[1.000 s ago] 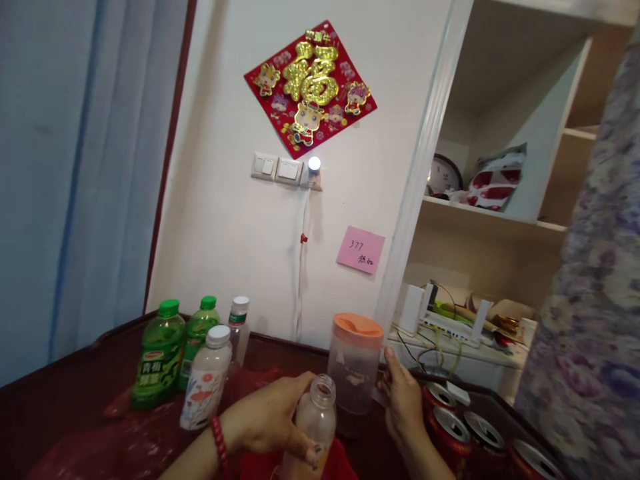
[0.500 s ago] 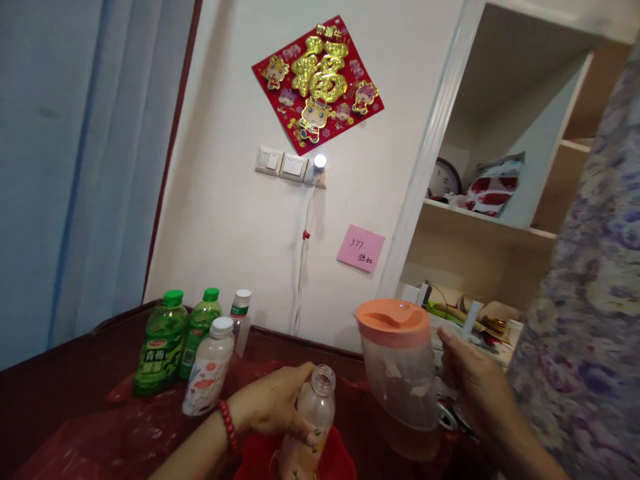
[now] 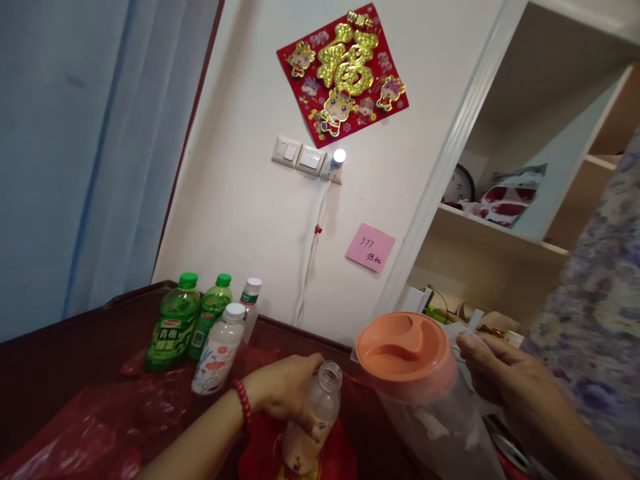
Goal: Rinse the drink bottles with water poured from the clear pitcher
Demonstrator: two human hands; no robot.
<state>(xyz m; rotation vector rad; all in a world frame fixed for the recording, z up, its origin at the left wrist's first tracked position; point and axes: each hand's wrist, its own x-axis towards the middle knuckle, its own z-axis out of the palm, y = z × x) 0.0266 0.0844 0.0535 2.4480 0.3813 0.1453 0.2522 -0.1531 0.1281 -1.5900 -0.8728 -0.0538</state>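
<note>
My left hand is closed around a clear, uncapped bottle with a printed pattern. That bottle leans a little to the right over a red dish with gold on it. My right hand grips the handle side of a translucent pitcher, though the handle itself is mostly hidden. The pitcher's orange lid tips toward the bottle mouth, with a gap between them. No stream of liquid shows.
Two green drink bottles, a white-capped printed bottle and a slimmer white-capped bottle stand at left. Crumpled red plastic lies before them. A can is beside the pitcher. The wall and open shelves rise behind.
The pitcher has come nearer and tilted leftward, its lid now facing me more. My left hand keeps its hold on the bottle. The view has shifted, moving the wall items rightward.
</note>
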